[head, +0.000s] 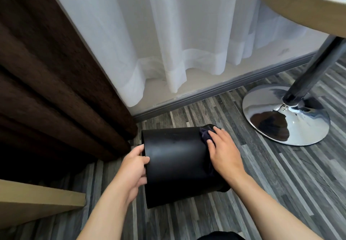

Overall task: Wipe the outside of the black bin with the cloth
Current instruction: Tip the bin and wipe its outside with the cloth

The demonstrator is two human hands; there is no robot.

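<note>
Grey plank floor [262, 183] by the curtains [168, 34], and the bin [177, 161] is lying on its side there, long axis running left to right. Left hand [133, 166] has its grip clamped on the left-end rim. Right hand [224, 155] lies flat, fingers out, pressing the cloth [205, 134] onto the right end, so I'd guess the wipe runs leftward toward the other hand.

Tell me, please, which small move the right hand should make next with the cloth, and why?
Probably slide the cloth leftward along the black bin toward the left hand. The right hand presses it at the bin's right end, the left hand grips the other end, and the wall between is uncovered.
</note>
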